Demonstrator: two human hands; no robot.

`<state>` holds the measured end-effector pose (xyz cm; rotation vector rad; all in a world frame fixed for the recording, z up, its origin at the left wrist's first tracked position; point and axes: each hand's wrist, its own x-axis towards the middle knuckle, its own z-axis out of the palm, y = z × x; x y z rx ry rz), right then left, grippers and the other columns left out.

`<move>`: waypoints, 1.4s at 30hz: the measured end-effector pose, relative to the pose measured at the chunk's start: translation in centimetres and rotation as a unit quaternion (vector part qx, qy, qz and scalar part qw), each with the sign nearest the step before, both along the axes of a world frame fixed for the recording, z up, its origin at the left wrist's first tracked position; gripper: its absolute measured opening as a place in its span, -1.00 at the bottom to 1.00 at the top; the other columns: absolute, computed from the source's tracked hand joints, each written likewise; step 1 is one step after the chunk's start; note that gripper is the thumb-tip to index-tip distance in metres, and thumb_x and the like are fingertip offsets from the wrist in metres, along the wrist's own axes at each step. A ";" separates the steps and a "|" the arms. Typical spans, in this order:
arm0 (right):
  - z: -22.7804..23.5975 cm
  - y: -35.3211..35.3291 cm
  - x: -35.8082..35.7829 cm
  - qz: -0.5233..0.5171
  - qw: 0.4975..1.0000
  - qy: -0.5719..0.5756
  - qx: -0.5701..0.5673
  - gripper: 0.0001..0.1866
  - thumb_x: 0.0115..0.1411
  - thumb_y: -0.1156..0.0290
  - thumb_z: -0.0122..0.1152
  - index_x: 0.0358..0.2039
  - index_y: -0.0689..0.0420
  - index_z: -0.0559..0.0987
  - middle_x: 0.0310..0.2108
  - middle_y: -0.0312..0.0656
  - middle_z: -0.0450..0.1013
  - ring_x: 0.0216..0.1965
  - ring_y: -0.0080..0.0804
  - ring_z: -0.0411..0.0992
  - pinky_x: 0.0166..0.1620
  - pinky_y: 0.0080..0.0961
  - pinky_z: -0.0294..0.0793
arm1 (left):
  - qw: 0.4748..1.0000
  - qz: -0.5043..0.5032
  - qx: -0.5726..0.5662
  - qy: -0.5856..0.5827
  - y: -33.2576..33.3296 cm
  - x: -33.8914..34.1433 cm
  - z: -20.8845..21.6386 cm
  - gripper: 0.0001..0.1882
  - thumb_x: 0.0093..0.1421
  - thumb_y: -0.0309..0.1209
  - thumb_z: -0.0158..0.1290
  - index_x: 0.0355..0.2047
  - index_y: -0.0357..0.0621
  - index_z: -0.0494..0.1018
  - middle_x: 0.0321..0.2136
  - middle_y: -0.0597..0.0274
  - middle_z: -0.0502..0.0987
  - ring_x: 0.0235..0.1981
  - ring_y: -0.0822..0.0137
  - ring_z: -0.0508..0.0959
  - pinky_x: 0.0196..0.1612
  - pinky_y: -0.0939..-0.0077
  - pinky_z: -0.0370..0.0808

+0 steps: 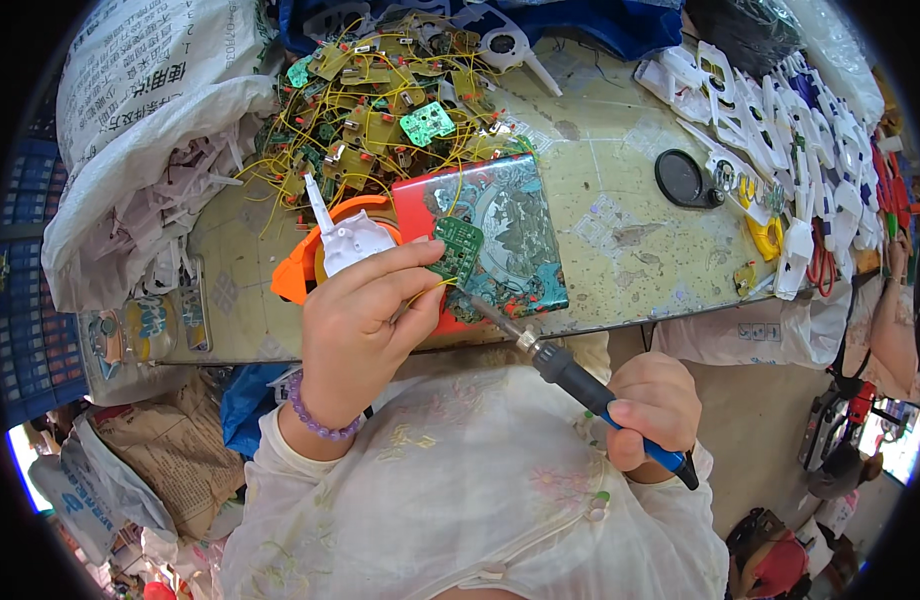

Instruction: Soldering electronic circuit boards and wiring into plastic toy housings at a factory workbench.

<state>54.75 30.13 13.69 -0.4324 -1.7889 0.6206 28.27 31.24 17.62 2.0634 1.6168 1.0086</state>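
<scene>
My left hand [365, 315] pinches a small green circuit board [458, 250] by its edge, with a bit of yellow wire [444, 284] at the fingertips. In my right hand [652, 410] is a soldering iron [570, 372] with a black and blue handle. Its metal tip reaches the lower edge of the board; whether it touches is too small to tell. Beneath the board lies a worn red and grey-green pad [525, 235]. Beside my left hand, a white plastic housing [352, 240] rests in an orange holder [296, 272].
Behind my hands is a heap of circuit boards [365, 110] with yellow wires. A white sack [130, 170] of plastic parts stands at the left. White housings [750, 120] line the right, near a round black lid [679, 178] and yellow-handled cutters [766, 235]. Another person's arm [892, 330] shows far right.
</scene>
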 end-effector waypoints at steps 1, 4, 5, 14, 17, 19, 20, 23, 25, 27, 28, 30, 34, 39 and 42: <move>0.0 0.0 0.0 -0.002 1.000 -0.004 -0.003 -0.80 0.14 0.40 0.20 -0.25 0.20 0.51 -0.58 -0.26 0.41 -0.66 -0.37 0.39 -0.65 -0.48 0.31 | 1.000 0.000 0.000 0.000 0.0 0.0 0.0 -0.90 0.00 -0.56 0.20 -0.41 -0.24 0.56 -0.25 0.16 0.63 -0.37 0.26 0.63 -0.31 0.51 0.56; 0.0 0.0 0.0 0.000 1.000 -0.003 -0.001 -0.80 0.14 0.39 0.20 -0.25 0.20 0.51 -0.58 -0.25 0.41 -0.66 -0.37 0.40 -0.65 -0.48 0.31 | 1.000 0.001 0.012 0.015 0.0 0.0 -0.1 -0.90 -0.01 -0.56 0.20 -0.42 -0.23 0.56 -0.25 0.17 0.63 -0.37 0.26 0.63 -0.31 0.50 0.56; 0.0 0.0 0.0 0.000 1.000 -0.003 -0.002 -0.80 0.14 0.39 0.20 -0.25 0.20 0.51 -0.58 -0.25 0.41 -0.66 -0.37 0.40 -0.65 -0.48 0.31 | 1.000 0.001 0.017 0.014 0.0 0.1 -0.2 -0.90 -0.01 -0.56 0.20 -0.42 -0.23 0.56 -0.25 0.17 0.63 -0.36 0.25 0.63 -0.31 0.50 0.57; -0.1 0.1 0.0 -0.002 1.000 0.000 0.002 -0.81 0.14 0.39 0.20 -0.26 0.20 0.51 -0.58 -0.25 0.41 -0.66 -0.37 0.40 -0.64 -0.48 0.33 | 1.000 0.007 0.022 0.014 0.0 0.2 -0.2 -0.90 -0.02 -0.56 0.20 -0.43 -0.22 0.56 -0.26 0.18 0.63 -0.37 0.26 0.63 -0.32 0.49 0.57; -0.1 0.2 0.0 0.002 1.000 0.002 0.004 -0.81 0.14 0.39 0.20 -0.27 0.20 0.51 -0.57 -0.26 0.40 -0.65 -0.37 0.40 -0.64 -0.48 0.33 | 0.999 0.006 0.029 0.021 0.0 0.2 -0.2 -0.90 -0.02 -0.56 0.20 -0.43 -0.22 0.55 -0.27 0.19 0.63 -0.38 0.26 0.63 -0.33 0.49 0.57; 0.3 0.3 -0.1 0.006 1.000 -0.012 0.016 -0.80 0.11 0.40 0.21 -0.26 0.20 0.52 -0.57 -0.26 0.41 -0.65 -0.39 0.40 -0.64 -0.50 0.33 | 0.999 0.005 0.030 0.022 0.1 0.2 -0.2 -0.90 -0.02 -0.56 0.20 -0.44 -0.22 0.55 -0.27 0.19 0.63 -0.38 0.26 0.63 -0.33 0.50 0.57; 0.4 0.3 0.0 0.006 1.000 -0.012 0.016 -0.80 0.11 0.40 0.21 -0.26 0.20 0.52 -0.57 -0.26 0.41 -0.65 -0.39 0.40 -0.64 -0.50 0.33 | 0.999 0.004 0.033 0.024 0.1 0.2 -0.3 -0.90 -0.02 -0.56 0.20 -0.44 -0.22 0.55 -0.27 0.20 0.63 -0.38 0.27 0.63 -0.33 0.50 0.56; 0.8 0.3 0.0 0.018 0.999 -0.032 0.016 -0.79 0.08 0.43 0.22 -0.26 0.19 0.52 -0.57 -0.28 0.41 -0.65 -0.42 0.39 -0.65 -0.51 0.32 | 0.999 0.004 0.035 0.029 0.0 0.2 -0.2 -0.90 -0.03 -0.57 0.20 -0.45 -0.21 0.55 -0.27 0.20 0.63 -0.39 0.27 0.63 -0.33 0.50 0.56; 1.1 0.3 0.1 0.025 0.998 -0.054 0.022 -0.78 0.06 0.44 0.22 -0.25 0.19 0.52 -0.57 -0.29 0.42 -0.66 -0.43 0.38 -0.66 -0.52 0.31 | 0.999 0.005 0.033 0.033 -0.1 0.2 -0.2 -0.90 -0.03 -0.57 0.20 -0.45 -0.21 0.55 -0.27 0.21 0.63 -0.39 0.27 0.63 -0.33 0.50 0.56; 1.3 0.4 0.1 0.029 0.997 -0.063 0.022 -0.78 0.06 0.44 0.22 -0.25 0.18 0.52 -0.57 -0.29 0.42 -0.65 -0.43 0.38 -0.66 -0.53 0.31 | 0.999 0.003 0.033 0.038 -0.1 0.2 -0.2 -0.90 -0.04 -0.57 0.20 -0.45 -0.21 0.55 -0.26 0.20 0.63 -0.37 0.26 0.63 -0.33 0.49 0.57; 1.4 0.4 0.2 0.034 0.997 -0.072 0.022 -0.78 0.06 0.43 0.22 -0.25 0.18 0.52 -0.57 -0.29 0.42 -0.65 -0.43 0.37 -0.66 -0.53 0.30 | 0.999 0.003 0.033 0.039 -0.1 0.2 -0.2 -0.90 -0.04 -0.57 0.20 -0.45 -0.21 0.55 -0.26 0.20 0.63 -0.37 0.26 0.63 -0.33 0.49 0.57; 1.1 0.4 0.2 0.034 0.997 -0.067 0.029 -0.78 0.07 0.43 0.21 -0.25 0.18 0.52 -0.57 -0.28 0.42 -0.65 -0.43 0.38 -0.67 -0.53 0.30 | 0.998 -0.003 0.047 0.041 0.0 0.1 -0.4 -0.90 -0.04 -0.58 0.21 -0.45 -0.22 0.55 -0.26 0.20 0.63 -0.33 0.25 0.64 -0.31 0.49 0.57; 0.5 0.0 0.4 0.006 0.998 -0.027 0.056 -0.82 0.11 0.40 0.18 -0.28 0.18 0.51 -0.55 -0.27 0.42 -0.64 -0.42 0.38 -0.65 -0.51 0.32 | 0.998 -0.005 0.044 0.044 0.0 0.2 -0.3 -0.89 -0.04 -0.58 0.21 -0.45 -0.22 0.54 -0.26 0.21 0.63 -0.30 0.24 0.64 -0.30 0.48 0.57; -0.9 -0.4 0.8 -0.072 0.996 0.013 0.054 -0.76 0.20 0.28 0.18 -0.27 0.19 0.47 -0.55 -0.23 0.40 -0.64 -0.37 0.38 -0.61 -0.44 0.37 | 0.998 -0.001 0.042 0.044 0.0 0.2 -0.2 -0.89 -0.04 -0.57 0.21 -0.45 -0.21 0.54 -0.26 0.21 0.63 -0.30 0.25 0.64 -0.29 0.46 0.58; -1.2 -0.4 0.3 -0.128 0.991 0.009 -0.026 -0.68 0.23 0.23 0.20 -0.15 0.19 0.45 -0.41 -0.04 0.51 -0.53 -0.17 0.49 -0.49 -0.33 0.48 | 0.998 -0.004 0.046 0.041 0.1 0.3 -0.3 -0.90 -0.04 -0.57 0.21 -0.45 -0.21 0.55 -0.26 0.22 0.63 -0.32 0.25 0.64 -0.30 0.47 0.57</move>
